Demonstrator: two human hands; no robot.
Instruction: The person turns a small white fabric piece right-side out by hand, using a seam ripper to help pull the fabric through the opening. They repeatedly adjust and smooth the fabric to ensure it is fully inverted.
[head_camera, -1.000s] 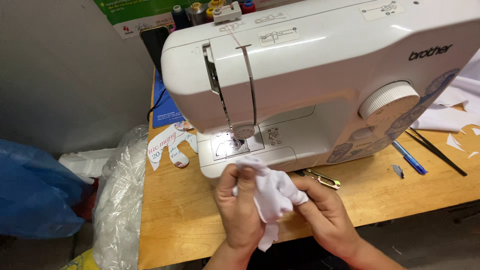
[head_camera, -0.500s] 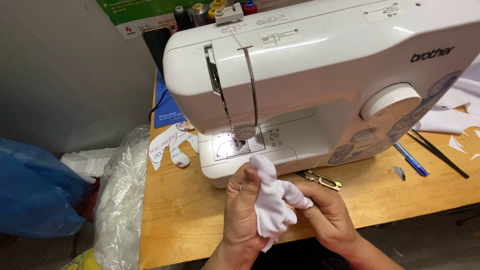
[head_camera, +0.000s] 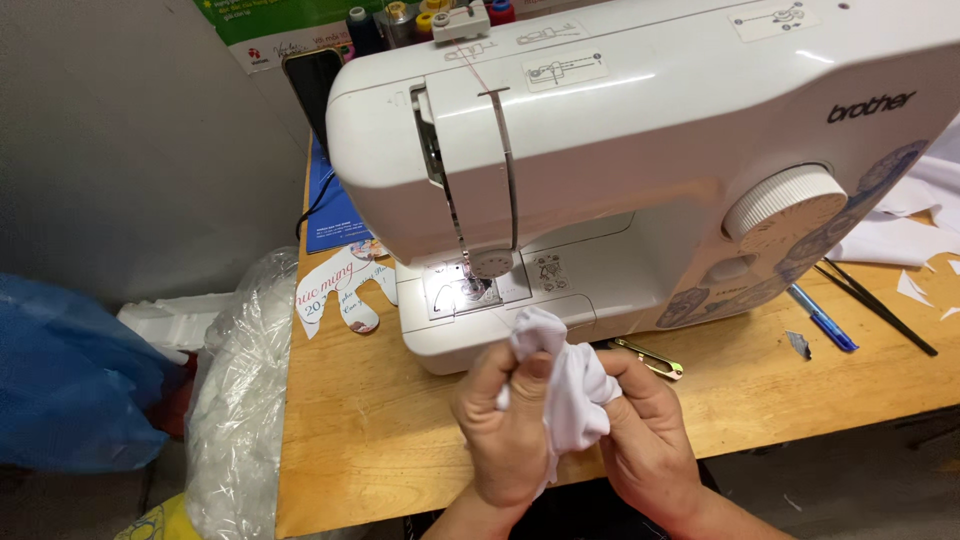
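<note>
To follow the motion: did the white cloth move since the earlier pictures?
Yes. The white cloth rose slightly toward the sewing machine base, now bunched taller between both hands.

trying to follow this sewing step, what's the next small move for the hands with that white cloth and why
Probably unbunch the white cloth and lay its edge flat toward the needle plate. Both the left hand and the right hand hold it crumpled just in front of the sewing machine, above the wooden table, so no edge lies flat yet.
</note>
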